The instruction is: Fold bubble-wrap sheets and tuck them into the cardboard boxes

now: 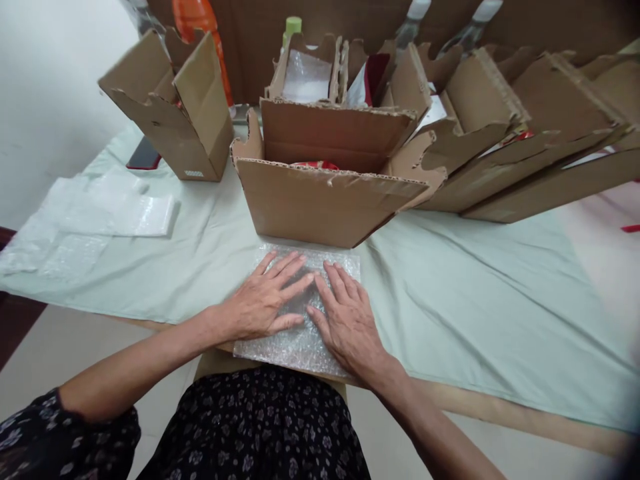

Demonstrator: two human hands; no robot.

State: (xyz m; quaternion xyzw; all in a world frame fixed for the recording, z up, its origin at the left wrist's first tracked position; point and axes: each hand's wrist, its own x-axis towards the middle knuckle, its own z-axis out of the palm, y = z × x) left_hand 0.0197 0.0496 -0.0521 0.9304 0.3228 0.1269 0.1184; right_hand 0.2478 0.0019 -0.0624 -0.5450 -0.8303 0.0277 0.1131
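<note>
A clear sheet of bubble wrap [300,350] lies flat at the front edge of the table, its far end reaching the foot of an open cardboard box [320,207]. My left hand [267,297] rests palm down on the bubble wrap with its fingers spread. Beside it my right hand [345,313] also presses flat on the wrap, fingers stretched forward. The fingertips of both hands nearly meet in the middle. Something red shows inside the box just beyond my hands, but most of it is hidden.
More bubble wrap [110,207] lies at the left, near a dark phone-like object [143,155] and a smaller cardboard box [175,113]. Several open boxes line the back right. An orange bottle [200,27] stands behind. A pale green cloth [450,300] covers the table.
</note>
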